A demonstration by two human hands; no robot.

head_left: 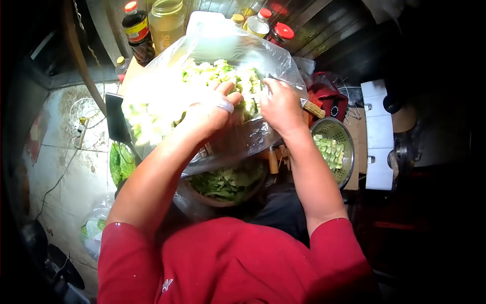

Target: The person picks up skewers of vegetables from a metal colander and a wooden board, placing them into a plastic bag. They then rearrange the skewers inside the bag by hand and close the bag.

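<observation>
A heap of chopped pale-green vegetable pieces (220, 71) lies on a clear plastic bag (243, 137) spread over the work surface. My left hand (215, 106), with a pale band at the wrist, rests on the near side of the heap, its fingers bent and slightly apart. Just right of the pieces, my right hand (281, 106) is closed at the bag's right part. A small dark thing shows by its thumb, but I cannot make out what it is. Strong glare washes out the left part of the heap.
Behind stand a dark sauce bottle (136, 33), a large jar (167, 25) and red-capped bottles (258, 23). A phone (117, 117) is at left. A colander (334, 152) with cut pieces sits right; a bowl of leaves (228, 183) is below the bag.
</observation>
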